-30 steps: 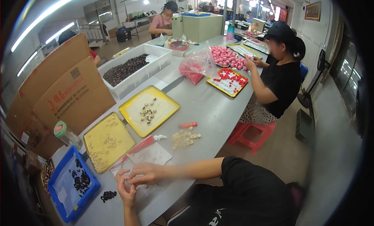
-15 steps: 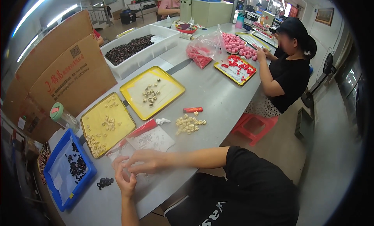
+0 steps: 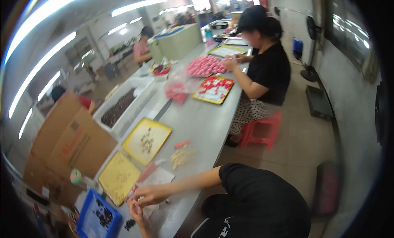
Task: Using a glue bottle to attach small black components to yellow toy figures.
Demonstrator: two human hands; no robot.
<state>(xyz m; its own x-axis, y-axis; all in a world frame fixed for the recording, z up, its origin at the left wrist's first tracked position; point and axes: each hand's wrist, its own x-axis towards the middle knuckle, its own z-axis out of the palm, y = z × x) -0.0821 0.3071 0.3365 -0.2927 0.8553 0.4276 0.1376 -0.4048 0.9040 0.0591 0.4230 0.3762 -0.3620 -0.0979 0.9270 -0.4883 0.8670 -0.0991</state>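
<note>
My right hand [image 3: 151, 194] and my left hand [image 3: 136, 210] meet fingertip to fingertip over the near edge of the table. Both have their fingers pinched together; whatever sits between them is too small and blurred to make out. Under and beyond my hands lies a white sheet [image 3: 161, 177] with a red strip [image 3: 147, 173] along its left side. To its left is a yellow tray [image 3: 107, 175] of small pale pieces. A blue tray [image 3: 83, 222] with black curled pieces stands nearest my left hand, and a little black pile [image 3: 129, 225] lies beside it.
Farther up the table are a heap of pale pieces [image 3: 179, 157], a red tube [image 3: 182, 144], another yellow-rimmed tray [image 3: 128, 144] and a white bin [image 3: 143, 90]. A cardboard box [image 3: 82, 152] and a green-lidded jar [image 3: 76, 177] stand left. A co-worker [image 3: 269, 70] sits beyond on a red stool [image 3: 271, 129].
The view has swung up and to the right, so the table sits lower and farther left. My hands stay together, with the fingers drawn closer than before.
</note>
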